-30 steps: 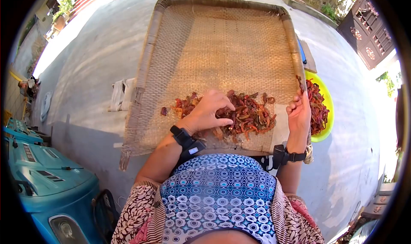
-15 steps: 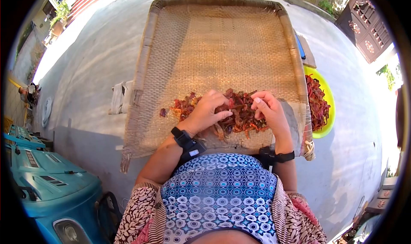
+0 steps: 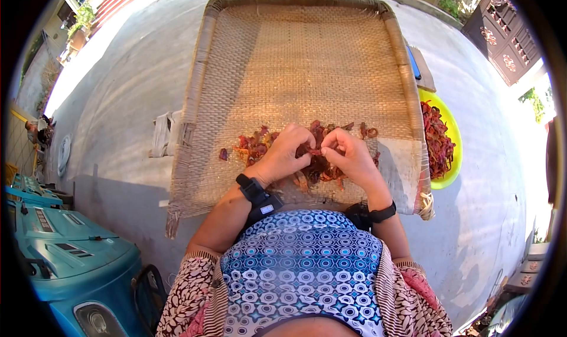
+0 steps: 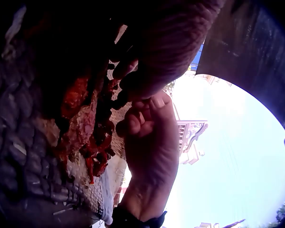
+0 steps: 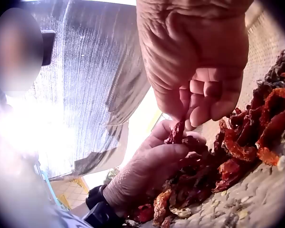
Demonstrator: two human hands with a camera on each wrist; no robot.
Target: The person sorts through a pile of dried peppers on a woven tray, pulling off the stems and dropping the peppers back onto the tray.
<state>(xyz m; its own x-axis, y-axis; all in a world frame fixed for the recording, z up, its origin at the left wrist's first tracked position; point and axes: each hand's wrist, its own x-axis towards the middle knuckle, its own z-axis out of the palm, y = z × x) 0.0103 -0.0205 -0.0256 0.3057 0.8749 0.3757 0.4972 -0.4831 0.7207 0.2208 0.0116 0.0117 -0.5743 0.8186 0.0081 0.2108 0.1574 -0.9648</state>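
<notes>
A pile of dried red chilies lies near the front edge of a large woven tray. My two hands meet over the pile. My left hand has its fingers curled and pinches one dried chili. My right hand pinches the same chili from the other side. In the right wrist view the right hand holds the dark red chili between thumb and fingers, and the left hand grips it just below. The left wrist view shows the right hand curled beside the chilies.
A yellow-green bowl heaped with chilies sits on the concrete ground just right of the tray. A folded cloth lies left of the tray. Blue machines stand at the near left. A loose chili lies left of the pile.
My right hand came back from the bowl at the right edge, moved left over the pile and joined the left hand on one chili. The left hand stayed on the pile.
</notes>
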